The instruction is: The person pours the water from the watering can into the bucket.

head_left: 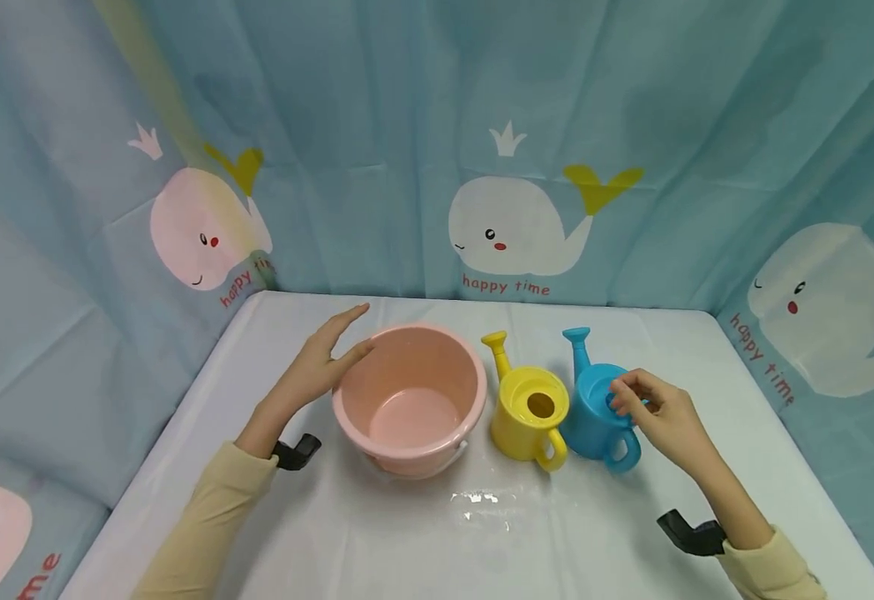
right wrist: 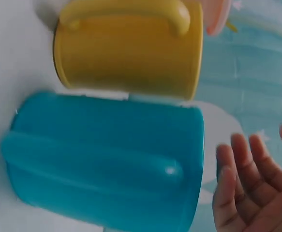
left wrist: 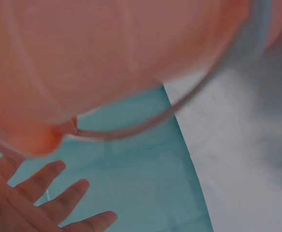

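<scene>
A pink bucket [head_left: 407,358] stands upright on the table, its thin handle [left wrist: 145,126] hanging down along the outside. My left hand [head_left: 320,358] is at the bucket's left rim with fingers spread, the thumb overlapping the rim in the head view. To the right of the bucket is a yellow watering can [head_left: 515,429], its spout toward the back. Beside it stands a blue watering can [head_left: 590,429], its loop handle facing me. Over the blue can's top right edge, my right hand [head_left: 657,412] has its fingers loosely bent; the right wrist view shows nothing in them.
A white cloth [head_left: 377,542] covers the table, with shiny spots [head_left: 481,497] in front of the bucket. Blue curtains [head_left: 377,208] printed with whales close off the back and both sides. Black bands [head_left: 687,533] sit on both wrists.
</scene>
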Motion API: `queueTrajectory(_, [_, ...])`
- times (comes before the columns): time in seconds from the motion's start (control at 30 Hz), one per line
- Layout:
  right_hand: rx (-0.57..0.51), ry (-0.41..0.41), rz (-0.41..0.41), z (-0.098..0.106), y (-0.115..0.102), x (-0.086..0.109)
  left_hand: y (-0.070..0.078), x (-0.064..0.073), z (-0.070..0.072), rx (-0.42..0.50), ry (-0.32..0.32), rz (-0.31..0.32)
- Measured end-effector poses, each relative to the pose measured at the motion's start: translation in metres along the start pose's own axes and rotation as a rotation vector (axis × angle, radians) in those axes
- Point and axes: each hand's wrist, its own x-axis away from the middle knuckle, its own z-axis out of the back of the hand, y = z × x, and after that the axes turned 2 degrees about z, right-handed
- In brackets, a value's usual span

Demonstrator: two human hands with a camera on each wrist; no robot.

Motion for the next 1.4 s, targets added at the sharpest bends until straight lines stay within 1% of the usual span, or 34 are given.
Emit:
queueTrajectory(0.1, [-0.027,-0.067,0.029,-0.005,-0.003,0.006,0.006,-0.002,-0.004,0.008,-0.031,0.007])
queueTrajectory(0.23, [-0.040,-0.123,0.100,-0.014,-0.006,0.014,0.011,-0.002,-0.005,0.012,-0.062,0.005])
queueTrajectory(0.33, [-0.047,-0.147,0.150,-0.020,-0.009,0.018,0.015,0.000,-0.007,0.028,-0.086,0.003])
queueTrajectory(0.43, [-0.047,-0.156,0.158,-0.025,-0.013,0.022,0.017,0.000,-0.010,0.045,-0.108,0.002])
queueTrajectory(0.53, [-0.048,-0.163,0.123,-0.031,-0.016,0.025,0.020,0.000,-0.013,0.050,-0.120,-0.009])
queueTrajectory(0.67, [-0.061,-0.180,0.045,-0.041,-0.018,0.030,0.022,-0.001,-0.018,0.033,-0.132,-0.019])
queueTrajectory(0.8, [-0.101,-0.192,-0.030,-0.053,-0.018,0.033,0.024,-0.001,-0.021,0.008,-0.127,0.000])
queueTrajectory(0.9, [-0.096,-0.166,-0.045,-0.063,-0.018,0.035,0.024,0.000,-0.023,-0.016,-0.108,0.019])
queueTrajectory(1.03, [-0.080,-0.121,-0.061,-0.074,-0.016,0.037,0.024,0.001,-0.027,-0.075,-0.080,0.030])
queueTrajectory(1.23, [-0.133,-0.079,-0.124,-0.087,-0.012,0.042,0.023,0.002,-0.030,-0.124,-0.059,0.023])
queueTrajectory(1.33, [-0.153,-0.050,-0.144,-0.093,-0.011,0.044,0.023,0.002,-0.031,-0.136,-0.058,0.027])
queueTrajectory(1.4, [-0.190,-0.038,-0.152,-0.096,-0.011,0.045,0.022,0.003,-0.030,-0.144,-0.057,0.030])
